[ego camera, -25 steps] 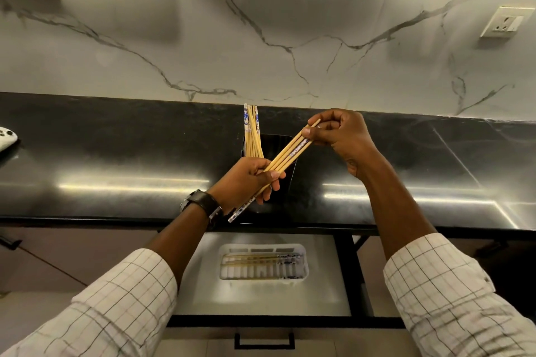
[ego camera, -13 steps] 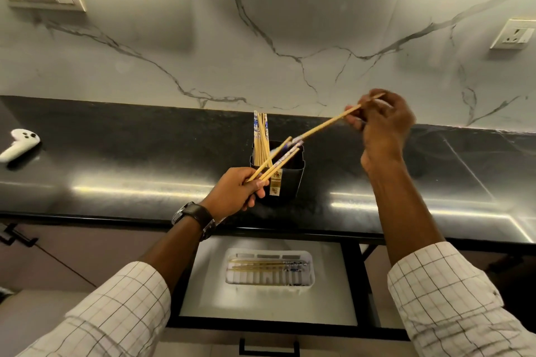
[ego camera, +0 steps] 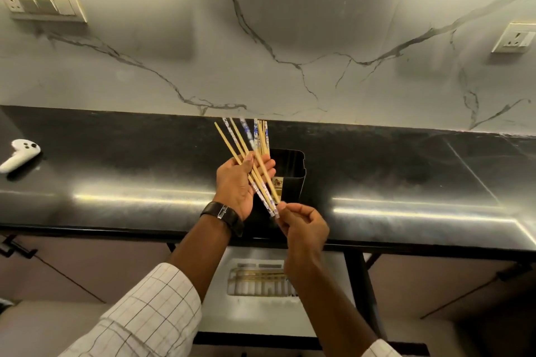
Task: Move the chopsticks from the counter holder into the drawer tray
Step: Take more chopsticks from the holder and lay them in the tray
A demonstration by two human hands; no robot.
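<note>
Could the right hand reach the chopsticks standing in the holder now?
Probably yes: the holder stands open just behind the left hand, its chopsticks sticking up. But the right hand is busy, pinching the bunch that hand holds.

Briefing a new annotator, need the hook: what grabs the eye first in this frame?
A fan of chopsticks at centre lies across the left hand above the black counter, with the right hand pinching its lower ends. Just behind stands the black holder with upright chopsticks in it. Below the counter edge, an open drawer shows a white tray already holding a few.
</note>
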